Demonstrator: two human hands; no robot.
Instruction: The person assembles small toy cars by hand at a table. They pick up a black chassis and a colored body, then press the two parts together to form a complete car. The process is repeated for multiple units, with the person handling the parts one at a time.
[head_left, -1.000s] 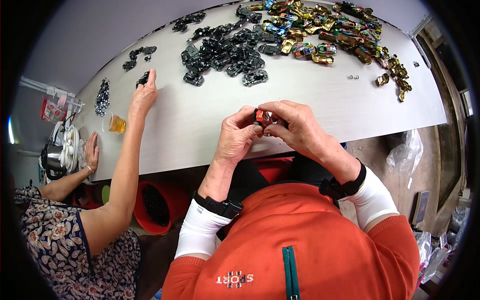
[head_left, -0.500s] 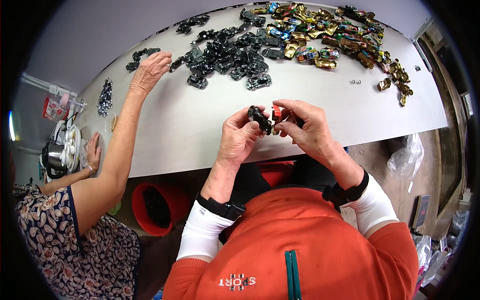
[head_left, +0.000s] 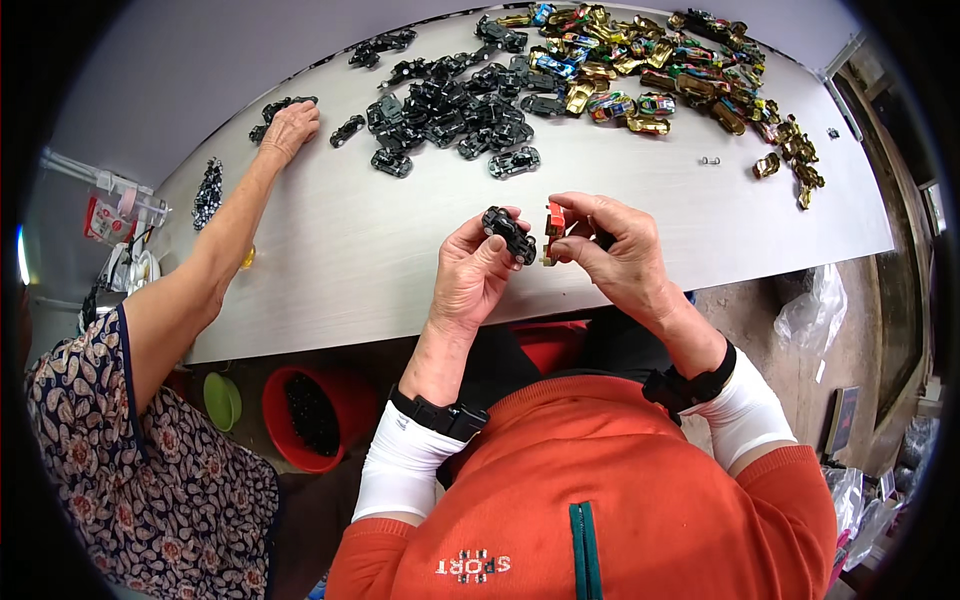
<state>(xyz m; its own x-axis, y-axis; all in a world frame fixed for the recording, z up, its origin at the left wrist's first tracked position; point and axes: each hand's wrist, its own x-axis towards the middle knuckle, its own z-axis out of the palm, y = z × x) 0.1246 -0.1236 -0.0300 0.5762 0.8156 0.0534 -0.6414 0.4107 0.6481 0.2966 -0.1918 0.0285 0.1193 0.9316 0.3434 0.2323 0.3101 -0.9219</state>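
My left hand pinches a black toy car chassis with wheels, held at a slant above the table's near edge. Just to its right, my right hand grips a small red toy car body with a goldish lower part, standing on end between thumb and fingers. A narrow gap separates the two parts. Something dark shows behind my right fingers, too hidden to name. Beyond my hands lies a heap of black toy car chassis, and right of it a heap of gold and multicoloured car bodies.
On the left a co-worker's hand rests by black chassis at the table's far side. A bundle of small wheels lies nearby. Below the table stand a red bucket with dark parts and a green bowl. One wheel axle lies to the right.
My hands have drawn slightly apart, opening a gap between chassis and red body. The co-worker's hand has moved left, away from a single black chassis near the heap.
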